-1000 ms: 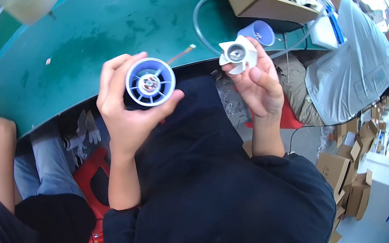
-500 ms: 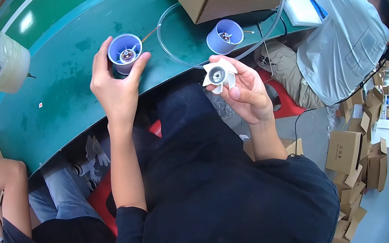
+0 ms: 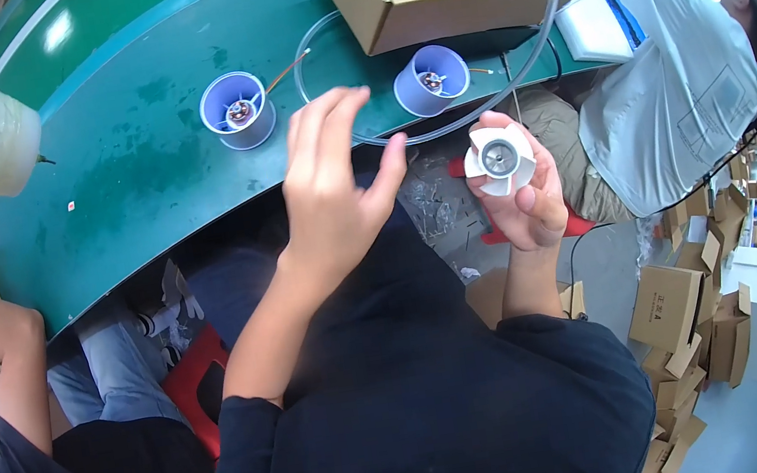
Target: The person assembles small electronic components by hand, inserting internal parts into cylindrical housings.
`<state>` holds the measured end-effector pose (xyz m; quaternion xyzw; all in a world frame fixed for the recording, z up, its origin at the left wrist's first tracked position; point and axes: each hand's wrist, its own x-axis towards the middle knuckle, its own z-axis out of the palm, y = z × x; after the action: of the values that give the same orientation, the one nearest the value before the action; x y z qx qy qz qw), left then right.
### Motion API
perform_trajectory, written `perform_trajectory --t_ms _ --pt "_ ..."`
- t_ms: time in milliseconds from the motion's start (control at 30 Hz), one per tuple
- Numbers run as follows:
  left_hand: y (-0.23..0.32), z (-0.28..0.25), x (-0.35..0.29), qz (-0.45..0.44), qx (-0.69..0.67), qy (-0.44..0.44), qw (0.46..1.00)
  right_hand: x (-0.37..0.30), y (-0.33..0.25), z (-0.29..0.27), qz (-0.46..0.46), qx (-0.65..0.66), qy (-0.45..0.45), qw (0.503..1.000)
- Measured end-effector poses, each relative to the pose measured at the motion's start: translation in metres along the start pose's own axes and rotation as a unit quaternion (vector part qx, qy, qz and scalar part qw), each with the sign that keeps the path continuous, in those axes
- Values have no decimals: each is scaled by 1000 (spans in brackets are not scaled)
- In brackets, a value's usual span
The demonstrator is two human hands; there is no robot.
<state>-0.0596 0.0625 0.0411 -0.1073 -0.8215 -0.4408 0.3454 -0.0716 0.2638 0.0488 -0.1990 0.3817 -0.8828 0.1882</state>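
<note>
My right hand point(image 3: 529, 194) grips a white fan impeller point(image 3: 496, 158), its round grey hub facing up, just off the table's near edge. Nothing is in my left hand point(image 3: 332, 185), whose fingers are apart in the air between two purple cylindrical housings. One purple housing point(image 3: 258, 135) stands on the green table to the left, with a motor inside and an orange-brown wire leading out to the right. The other purple housing point(image 3: 417, 99), also with a motor inside, sits near the table's edge to the right, its short wire pointing right.
A cardboard box point(image 3: 453, 15) full of white impellers stands at the back. Clear tubing point(image 3: 299, 67) loops around the right housing. A plastic-lined bucket point(image 3: 2, 141) is at far left on the green table point(image 3: 134, 175). Co-workers sit on both sides; cartons point(image 3: 668, 306) pile up at right.
My left hand has let go of the left housing and moved right, toward me. My right hand has carried the impeller right and slightly down.
</note>
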Motion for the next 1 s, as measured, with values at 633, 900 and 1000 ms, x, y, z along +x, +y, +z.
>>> perform_trajectory --t_ms 633,900,1000 --pt "-11 47 24 -55 -33 -75 995 -18 -7 -10 -56 46 61 995" --pt "-5 32 7 -11 -1 -1 1000 -15 -9 -3 -45 60 54 996" --pt "1 24 0 -4 4 28 1000 -13 -14 1 -29 54 50 997"
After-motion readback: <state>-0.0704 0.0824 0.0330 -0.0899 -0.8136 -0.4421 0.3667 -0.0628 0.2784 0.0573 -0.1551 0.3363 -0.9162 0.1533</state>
